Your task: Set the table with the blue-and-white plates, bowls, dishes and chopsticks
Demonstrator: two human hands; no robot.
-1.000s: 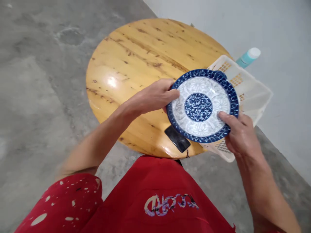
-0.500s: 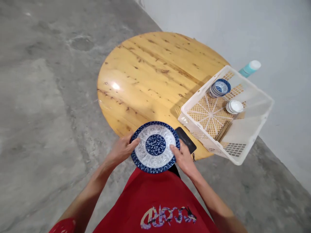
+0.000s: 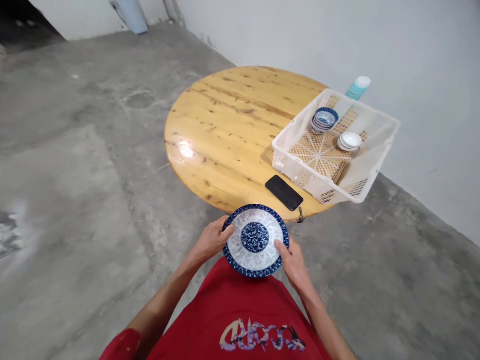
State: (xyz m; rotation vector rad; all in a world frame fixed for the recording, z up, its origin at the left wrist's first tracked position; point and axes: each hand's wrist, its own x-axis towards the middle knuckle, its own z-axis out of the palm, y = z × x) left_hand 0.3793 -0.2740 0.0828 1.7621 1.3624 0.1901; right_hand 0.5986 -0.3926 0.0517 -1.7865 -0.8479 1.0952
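Both hands hold a blue-and-white patterned plate (image 3: 255, 237) in front of my red shirt, close to the near edge of the round wooden table (image 3: 228, 135). My left hand (image 3: 213, 240) grips its left rim, thumb on top. On the right rim, my right hand (image 3: 293, 257) is closed with its thumb over the plate's face. The fingers of both hands are partly hidden under the plate. Whether more than one plate is held, I cannot tell. Just beyond the plate, a black phone (image 3: 284, 192) lies on the table.
A white plastic basket (image 3: 300, 177) stands on the table's right side. Inside are stacked blue-and-white bowls (image 3: 325, 120), small white dishes (image 3: 350, 140) and a bundle of chopsticks (image 3: 341, 173). Behind it is a turquoise bottle with a white cap (image 3: 359, 88). Keys (image 3: 301, 216) hang at the table edge.
The view has tilted up and shifted, so the phone shows fully and more floor appears at the back. The plate stays in both hands and now sits farther from the table.
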